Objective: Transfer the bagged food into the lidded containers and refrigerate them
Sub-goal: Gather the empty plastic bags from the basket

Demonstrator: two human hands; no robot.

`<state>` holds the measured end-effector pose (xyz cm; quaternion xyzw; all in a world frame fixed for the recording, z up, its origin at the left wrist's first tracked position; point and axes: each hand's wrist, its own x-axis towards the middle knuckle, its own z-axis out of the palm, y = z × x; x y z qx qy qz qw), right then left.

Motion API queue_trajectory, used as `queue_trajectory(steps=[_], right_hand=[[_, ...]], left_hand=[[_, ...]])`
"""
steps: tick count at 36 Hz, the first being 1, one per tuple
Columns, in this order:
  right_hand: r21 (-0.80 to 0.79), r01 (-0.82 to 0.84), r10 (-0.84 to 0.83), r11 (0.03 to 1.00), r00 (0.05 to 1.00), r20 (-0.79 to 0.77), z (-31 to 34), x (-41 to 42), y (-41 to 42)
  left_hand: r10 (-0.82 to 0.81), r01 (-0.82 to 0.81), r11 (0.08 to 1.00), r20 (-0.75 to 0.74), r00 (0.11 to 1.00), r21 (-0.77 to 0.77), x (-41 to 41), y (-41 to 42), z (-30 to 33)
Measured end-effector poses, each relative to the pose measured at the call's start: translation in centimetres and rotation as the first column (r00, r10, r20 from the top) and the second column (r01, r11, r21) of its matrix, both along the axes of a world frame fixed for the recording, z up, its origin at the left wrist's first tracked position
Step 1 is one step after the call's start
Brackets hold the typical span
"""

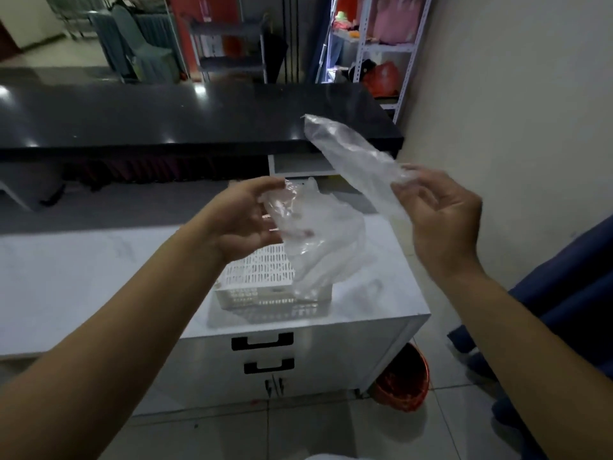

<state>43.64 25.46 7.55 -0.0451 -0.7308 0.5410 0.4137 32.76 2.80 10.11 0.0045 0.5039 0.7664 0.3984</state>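
Both hands are held above the white counter [99,277] near its right edge, over a perforated white basket [262,280]. A crumpled clear bag [318,234] is pinched by the left hand [242,220]; a second clear bag [355,161] is gripped in the curled fingers [414,197] of the right hand [444,220].

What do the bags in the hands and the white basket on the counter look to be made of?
Bag in the left hand and bag in the right hand: thin clear plastic film, glossy; crinkled and see-through. Basket: probably rigid white moulded plastic, given its regular slotted walls.
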Motion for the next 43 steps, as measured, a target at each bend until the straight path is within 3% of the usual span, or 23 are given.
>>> queue_trajectory(steps=[5, 13, 17, 22, 28, 35, 40, 43], right_hand=[[0.253, -0.272, 0.233, 0.928, 0.957, 0.173, -1.9, 0.8, -3.3], [0.062, -0.300, 0.286, 0.952, 0.942, 0.176, -4.1, 3.8, -3.8], [0.027, -0.395, 0.372, 0.919, 0.885, 0.281, -5.2, 4.9, -3.9], [0.084, -0.234, 0.191, 0.969, 0.917, 0.349, -6.5, 5.5, -5.7], [-0.125, -0.071, 0.097, 0.990, 0.971, 0.220, -6.0, 5.4, -6.5], [-0.296, 0.014, 0.058, 0.955, 0.971, 0.233, -5.6, 5.5, -5.3], [-0.351, -0.065, 0.158, 0.934, 0.957, 0.242, -5.7, 6.1, -2.5], [-0.461, -0.196, 0.328, 0.865, 0.917, 0.225, -5.2, 6.8, 0.8]], left_hand=[[0.160, -0.176, 0.980, 0.152, 0.975, 0.095, 2.4, 1.8, 0.1], [0.292, -0.389, 0.898, 0.384, 0.876, 0.204, 3.1, 1.8, -1.0], [0.305, -0.450, 0.862, 0.470, 0.828, 0.233, 3.7, 3.0, -1.8], [0.309, -0.514, 0.822, 0.567, 0.763, 0.245, 4.9, 5.4, -1.9], [0.340, -0.489, 0.850, 0.503, 0.795, 0.198, 6.1, 7.7, -2.1], [0.343, -0.463, 0.868, 0.459, 0.820, 0.178, 7.0, 8.9, -2.8], [0.373, -0.453, 0.882, 0.392, 0.841, 0.131, 6.3, 8.5, -3.4], [0.463, -0.520, 0.849, 0.342, 0.818, 0.095, 4.4, 7.2, -3.5]])
